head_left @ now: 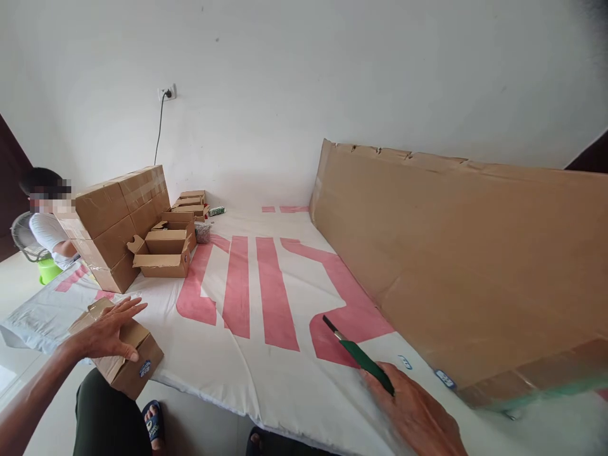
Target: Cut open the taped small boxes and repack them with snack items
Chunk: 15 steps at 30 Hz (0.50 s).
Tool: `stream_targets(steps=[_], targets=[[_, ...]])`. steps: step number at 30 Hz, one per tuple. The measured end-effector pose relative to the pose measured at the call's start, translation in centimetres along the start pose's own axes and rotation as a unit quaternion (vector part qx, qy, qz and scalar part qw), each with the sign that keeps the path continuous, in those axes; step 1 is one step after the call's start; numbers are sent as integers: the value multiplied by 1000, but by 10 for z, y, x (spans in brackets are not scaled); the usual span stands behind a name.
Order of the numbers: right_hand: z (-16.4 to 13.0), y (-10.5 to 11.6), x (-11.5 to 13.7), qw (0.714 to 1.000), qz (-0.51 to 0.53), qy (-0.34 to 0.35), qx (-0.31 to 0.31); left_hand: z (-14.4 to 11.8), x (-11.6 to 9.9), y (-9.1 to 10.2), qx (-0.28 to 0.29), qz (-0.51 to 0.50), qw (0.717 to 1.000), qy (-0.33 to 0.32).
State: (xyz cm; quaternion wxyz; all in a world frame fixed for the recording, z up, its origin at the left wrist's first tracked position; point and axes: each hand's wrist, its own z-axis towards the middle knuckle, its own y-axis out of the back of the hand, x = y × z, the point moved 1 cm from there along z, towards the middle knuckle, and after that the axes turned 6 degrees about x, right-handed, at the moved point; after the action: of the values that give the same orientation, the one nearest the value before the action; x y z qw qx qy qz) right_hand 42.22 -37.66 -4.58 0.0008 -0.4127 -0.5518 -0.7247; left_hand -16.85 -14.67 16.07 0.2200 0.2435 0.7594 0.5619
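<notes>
2 hands show: your left hand (108, 332) lies spread flat on the small box (124, 356) at 8 o'clock, your right hand (418, 415) at 5 o'clock grips a green knife (361, 356) over the white sheet (266, 354).

- Banner (266, 354): white with red shapes, spread flat.
- Cardboard sheet (475, 253): large, along the banner's right edge.
- Stacked boxes (118, 221): sealed with tape, far left.
- Open box (164, 253): flaps up, just beside the stack, smaller boxes (190, 202) behind.
- Socket (167, 93): on the wall, cable hanging.
- Person (47, 228): seated far left, beside a fan (23, 237).
</notes>
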Motion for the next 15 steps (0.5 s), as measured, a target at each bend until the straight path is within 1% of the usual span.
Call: stream_targets(steps=[2, 3, 6, 8, 11, 13, 15], targets=[[3, 2, 7, 998, 54, -27, 17, -1, -2, -4, 15, -2, 1000, -12], [6, 2, 12, 995, 88, -34, 23, -1, -4, -7, 13, -1, 1000, -15], [18, 1, 37, 978, 200, -41, 41, 4, -12, -17, -23, 0, 1000, -13], [30, -4, 62, 959, 271, -30, 74, 10, -19, -21, -50, -2, 999, -5], [56, -14, 109, 919, 376, 5, 117, 27, -28, -16, -78, -1, 997, 21], [82, -25, 141, 893, 431, 17, 129, 42, -32, -9, -96, 0, 995, 40], [119, -41, 172, 880, 455, 19, 136, 59, -35, -2, -108, -2, 993, 48]])
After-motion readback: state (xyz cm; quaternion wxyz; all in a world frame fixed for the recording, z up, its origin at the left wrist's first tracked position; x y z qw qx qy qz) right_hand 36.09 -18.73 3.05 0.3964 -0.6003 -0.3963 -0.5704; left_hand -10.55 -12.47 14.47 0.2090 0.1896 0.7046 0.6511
